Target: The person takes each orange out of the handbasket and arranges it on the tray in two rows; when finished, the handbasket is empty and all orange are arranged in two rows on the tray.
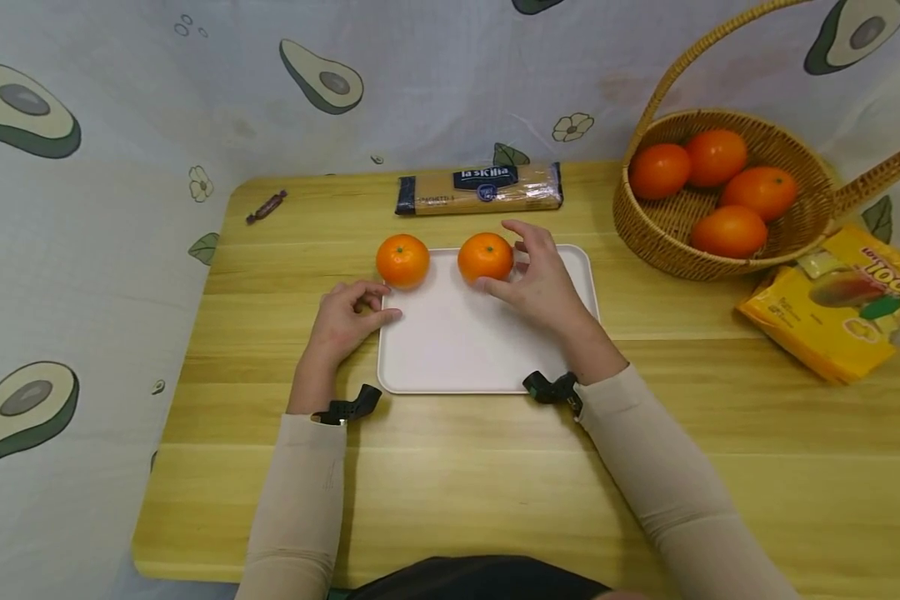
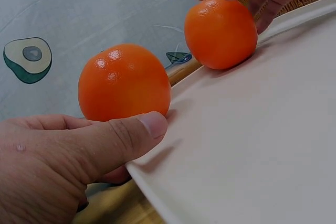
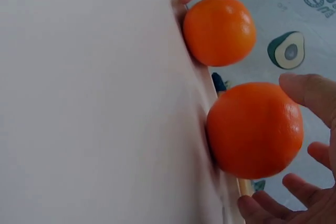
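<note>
One orange (image 1: 402, 261) sits at the tray's far left corner, and a second orange (image 1: 484, 257) rests on the far edge of the white rectangular tray (image 1: 457, 350). My right hand (image 1: 536, 279) curves loosely about the right side of the second orange, thumb near its skin. Between its fingers and that orange, the right wrist view shows a gap. By the tray's left rim is my left hand (image 1: 348, 321), just in front of the first orange. Its thumb extends over the tray; its other fingers are partly hidden in the left wrist view.
Behind the tray lies a spaghetti packet (image 1: 480, 189). A wicker basket (image 1: 645, 237) with several oranges stands at the back right, beside a yellow mango-print bag (image 1: 840, 304). A small wrapped candy (image 1: 267, 207) lies at the far left of the wooden table (image 1: 450, 483).
</note>
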Demonstrator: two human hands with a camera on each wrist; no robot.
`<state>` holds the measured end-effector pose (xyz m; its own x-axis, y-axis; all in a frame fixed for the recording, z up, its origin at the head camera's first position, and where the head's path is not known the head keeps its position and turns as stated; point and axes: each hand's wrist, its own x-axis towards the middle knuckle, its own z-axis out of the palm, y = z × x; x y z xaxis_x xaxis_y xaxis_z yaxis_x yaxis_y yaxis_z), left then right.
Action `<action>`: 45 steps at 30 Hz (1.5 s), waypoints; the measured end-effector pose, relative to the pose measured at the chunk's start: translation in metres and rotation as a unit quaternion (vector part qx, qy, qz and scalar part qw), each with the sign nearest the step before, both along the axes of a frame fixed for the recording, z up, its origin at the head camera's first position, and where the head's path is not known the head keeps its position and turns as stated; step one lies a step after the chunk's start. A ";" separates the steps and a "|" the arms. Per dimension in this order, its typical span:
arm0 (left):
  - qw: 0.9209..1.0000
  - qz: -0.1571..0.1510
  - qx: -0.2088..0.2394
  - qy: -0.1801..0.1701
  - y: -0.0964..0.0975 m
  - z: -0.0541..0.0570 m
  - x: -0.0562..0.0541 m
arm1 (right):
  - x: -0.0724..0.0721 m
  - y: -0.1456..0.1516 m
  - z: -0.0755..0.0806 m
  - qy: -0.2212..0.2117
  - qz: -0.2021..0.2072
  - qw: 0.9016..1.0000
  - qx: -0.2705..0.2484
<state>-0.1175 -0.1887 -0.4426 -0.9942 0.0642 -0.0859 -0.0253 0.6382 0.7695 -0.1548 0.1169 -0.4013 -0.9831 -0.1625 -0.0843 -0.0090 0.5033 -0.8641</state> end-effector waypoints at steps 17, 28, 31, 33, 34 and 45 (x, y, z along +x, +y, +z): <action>1.000 0.003 0.001 -0.004 0.000 0.001 0.000 | -0.008 0.096 0.079 0.092 -0.024 0.970 0.224; 1.000 -0.001 0.009 0.006 -0.001 0.000 0.001 | -0.021 0.186 0.091 0.039 0.015 0.933 0.356; 1.000 -0.003 0.010 0.011 -0.001 -0.001 0.001 | -0.025 0.202 0.087 0.029 0.025 0.928 0.370; 1.000 -0.004 0.009 0.014 -0.002 -0.001 0.001 | -0.027 0.211 0.085 0.022 0.030 0.925 0.377; 1.000 -0.004 0.010 0.015 -0.002 -0.001 0.001 | -0.028 0.215 0.084 0.021 0.033 0.925 0.378; 1.000 -0.008 -0.001 0.021 -0.002 -0.001 0.001 | -0.038 0.254 0.072 0.007 0.049 0.909 0.413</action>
<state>-0.1169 -0.1903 -0.4436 -0.9958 0.0806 -0.0440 0.0178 0.6393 0.7688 -0.1926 0.3709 -0.3297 -0.9691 -0.1366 -0.2053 -0.0973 0.9768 -0.1907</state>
